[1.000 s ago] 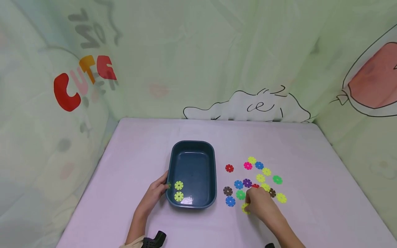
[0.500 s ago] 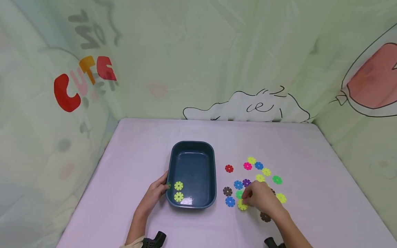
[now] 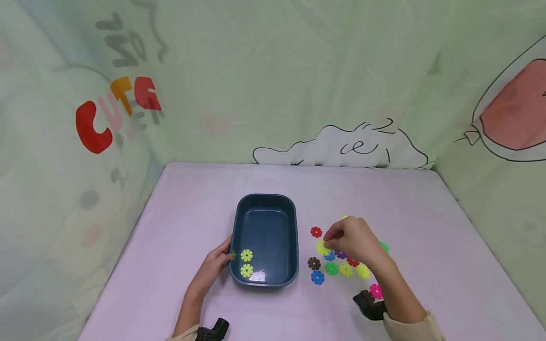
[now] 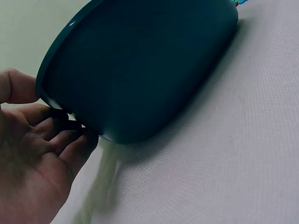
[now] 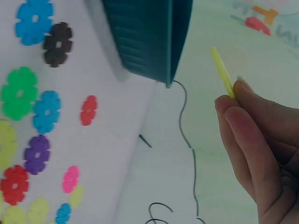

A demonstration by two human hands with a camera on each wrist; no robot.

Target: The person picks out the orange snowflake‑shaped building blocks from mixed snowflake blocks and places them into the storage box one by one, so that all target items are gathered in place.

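Note:
My left hand [image 3: 215,263] grips the left rim of a dark blue plastic tray [image 3: 266,232]; in the left wrist view, its thumb [image 4: 21,86] is on the rim and its fingers curl against the outer wall. Two yellow snowflake discs [image 3: 246,263] lie in the tray's near-left corner, and a greenish patch shows by the thumb. Right of the tray, my right hand [image 3: 356,241] pinches another yellow snowflake disc [image 5: 221,72] between thumb and fingertips, raised off the table. It is seen edge-on in the right wrist view.
Several snowflake discs lie about below and around the right hand, among them red [image 3: 316,232], brown [image 3: 313,263], blue [image 3: 317,277], green [image 3: 331,268] and pink [image 3: 376,291] discs. The right forearm hides some. A printed cloth wall [image 3: 273,85] stands behind the table [image 3: 200,194].
The right hand has taken up a yellow disc from the table's near side and moved it away from me and a little left. The left hand and tray have stayed in place.

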